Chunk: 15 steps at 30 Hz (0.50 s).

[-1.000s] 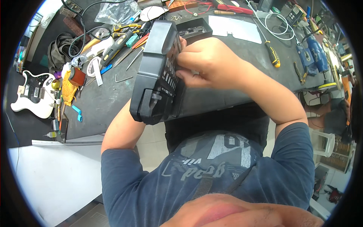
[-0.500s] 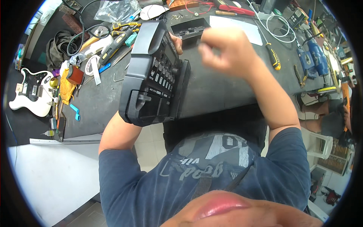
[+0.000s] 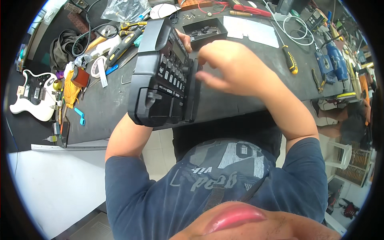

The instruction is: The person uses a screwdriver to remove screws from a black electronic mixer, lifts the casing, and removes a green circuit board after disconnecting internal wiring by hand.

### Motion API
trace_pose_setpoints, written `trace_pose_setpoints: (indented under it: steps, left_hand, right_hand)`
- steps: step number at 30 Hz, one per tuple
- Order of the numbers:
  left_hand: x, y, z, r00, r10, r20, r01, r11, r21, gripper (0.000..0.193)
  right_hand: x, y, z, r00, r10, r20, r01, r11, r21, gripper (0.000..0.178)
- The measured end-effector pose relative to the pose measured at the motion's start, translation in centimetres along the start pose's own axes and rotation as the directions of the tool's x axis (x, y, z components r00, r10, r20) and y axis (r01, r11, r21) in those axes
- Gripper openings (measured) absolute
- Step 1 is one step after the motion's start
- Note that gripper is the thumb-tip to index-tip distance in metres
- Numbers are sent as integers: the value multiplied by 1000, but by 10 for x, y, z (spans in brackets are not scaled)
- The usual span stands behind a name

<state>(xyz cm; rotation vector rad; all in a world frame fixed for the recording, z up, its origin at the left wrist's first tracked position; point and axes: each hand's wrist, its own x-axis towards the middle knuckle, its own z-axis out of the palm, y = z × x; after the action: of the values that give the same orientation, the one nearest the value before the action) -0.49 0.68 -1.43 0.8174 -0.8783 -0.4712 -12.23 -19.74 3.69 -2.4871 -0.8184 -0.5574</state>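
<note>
A bulky black jobsite radio, with rows of buttons, a small display and a latch at its near end, is held tilted above the bench. My left hand reaches under and behind it, its fingers closed round the far side; most of that hand is hidden by the casing. Along the radio's right side stands a dark hinged flap. At the flap's upper edge is my right hand, thumb and fingers apart, with nothing visible between them. Whether the fingertips touch the flap is hard to see.
Beyond the radio lies an open black box of small metal parts. A white sheet, a yellow-black screwdriver and pliers lie to the right. Cutters, tape and a white guitar body crowd the left. Another person's legs show at far right.
My right hand has come down and left to the flap's edge, its curled fingers now spread. The radio has shifted slightly up and turned a little in my left hand.
</note>
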Motion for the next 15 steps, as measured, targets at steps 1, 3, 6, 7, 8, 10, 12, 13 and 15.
trace_pose_setpoints:
  steps: [1, 3, 6, 7, 8, 10, 12, 13, 15]
  left_hand:
    - [-2, 6, 14, 992, -85, -92, 81, 995, -51, 40]
    - [-2, 8, 21, 969, -181, -169, 164, 980, -109, 40]
    - [-4, 6, 7, 996, -70, -54, 69, 997, -22, 42]
    - [-4, 7, 9, 996, -69, -54, 67, 997, -25, 42]
    - [-4, 10, 12, 993, -97, -67, 96, 995, -17, 43]
    - [-5, 12, 13, 989, -118, -84, 118, 993, -9, 45]
    - [-7, 11, 14, 984, -173, -50, 158, 962, -221, 48]
    - [-8, 10, 15, 984, -173, -51, 158, 962, -222, 48]
    - [-8, 9, 16, 987, -93, -129, 84, 994, -75, 40]
  right_hand:
    - [1, -3, 6, 996, -82, -37, 80, 995, -53, 33]
    - [6, -4, 11, 994, -109, 15, 110, 992, -68, 31]
    - [17, -8, 9, 982, -169, 80, 176, 980, -96, 28]
    - [17, -8, 8, 982, -168, 83, 176, 980, -97, 28]
    - [17, -8, 8, 982, -170, 81, 177, 981, -83, 27]
    - [17, -8, 7, 980, -179, 83, 185, 980, -68, 27]
    - [17, -8, 5, 983, -154, 95, 160, 985, -61, 26]
    - [17, -8, 6, 983, -154, 96, 160, 985, -61, 26]
    - [19, -4, 8, 979, -200, 25, 199, 979, 32, 26]
